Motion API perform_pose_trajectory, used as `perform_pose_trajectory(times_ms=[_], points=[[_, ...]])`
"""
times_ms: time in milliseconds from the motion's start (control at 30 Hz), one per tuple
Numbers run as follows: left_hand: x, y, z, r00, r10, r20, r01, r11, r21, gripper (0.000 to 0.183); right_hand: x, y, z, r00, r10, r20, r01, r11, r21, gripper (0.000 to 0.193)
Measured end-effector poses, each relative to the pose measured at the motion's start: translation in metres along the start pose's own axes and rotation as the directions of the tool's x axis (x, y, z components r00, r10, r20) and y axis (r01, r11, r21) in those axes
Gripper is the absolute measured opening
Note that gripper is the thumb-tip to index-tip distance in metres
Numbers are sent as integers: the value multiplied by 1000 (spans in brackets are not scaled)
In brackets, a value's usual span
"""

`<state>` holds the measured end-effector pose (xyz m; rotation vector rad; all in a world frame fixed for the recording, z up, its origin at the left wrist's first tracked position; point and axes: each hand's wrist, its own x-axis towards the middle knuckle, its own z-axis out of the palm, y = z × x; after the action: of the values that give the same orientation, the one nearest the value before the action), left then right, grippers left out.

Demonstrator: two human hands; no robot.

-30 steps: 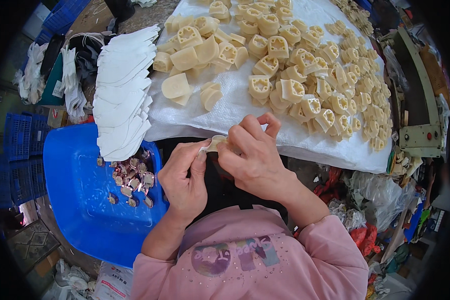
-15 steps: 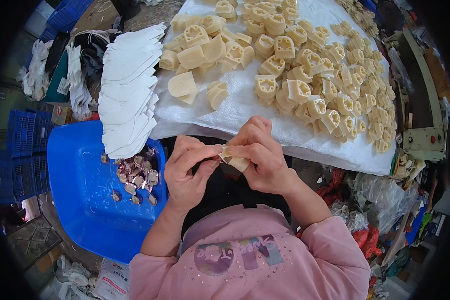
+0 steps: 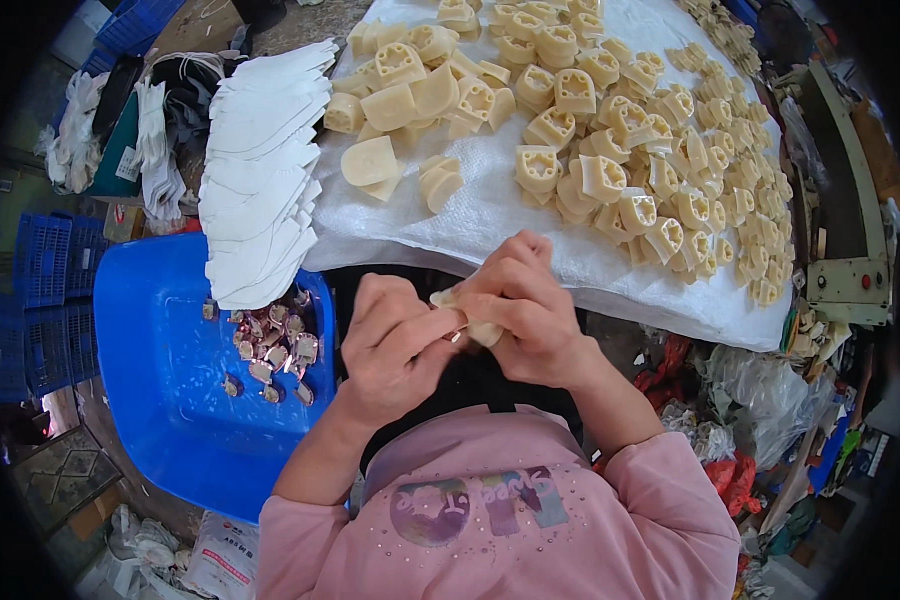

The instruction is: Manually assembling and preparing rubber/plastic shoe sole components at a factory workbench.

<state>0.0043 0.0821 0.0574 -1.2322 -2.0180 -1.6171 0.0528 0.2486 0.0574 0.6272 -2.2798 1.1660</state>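
Note:
In front of my body both hands meet at one small cream moulded piece (image 3: 485, 333), largely covered by fingers. My right hand (image 3: 530, 315) is closed around it, thumb pressed along its side. My left hand (image 3: 395, 335) is closed too, with thumb and forefinger pinched at the piece's left edge; a tiny pale bit shows by the fingertips. Beyond the hands, many similar cream moulded pieces (image 3: 538, 170), rounded and with holes in one face, lie heaped on a white woven sheet (image 3: 410, 240).
To the left stands a blue plastic tub (image 3: 170, 420) with several shiny purplish-pink parts (image 3: 275, 340) inside. A fanned stack of white cut sheets (image 3: 260, 180) overlaps its far rim. Blue crates (image 3: 45, 260) sit further left. Plastic bags (image 3: 760, 400) pile up at right, near a metal machine (image 3: 848, 280).
My left hand has shifted slightly right and turned, its fingers curling further over the piece's left edge. My right hand keeps nearly the same place and hold.

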Motion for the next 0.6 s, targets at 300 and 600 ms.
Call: perform_pose_trajectory(times_ms=[300,600], points=[[-16,-17,-20,983,-65,-173,79,994,74,29,14,-22,-1,987,138,-79,-143,989,-48,25],[-14,-1,2,994,-89,-62,66,951,-301,24,-17,-31,22,628,778,11,-420,327,846,23]])
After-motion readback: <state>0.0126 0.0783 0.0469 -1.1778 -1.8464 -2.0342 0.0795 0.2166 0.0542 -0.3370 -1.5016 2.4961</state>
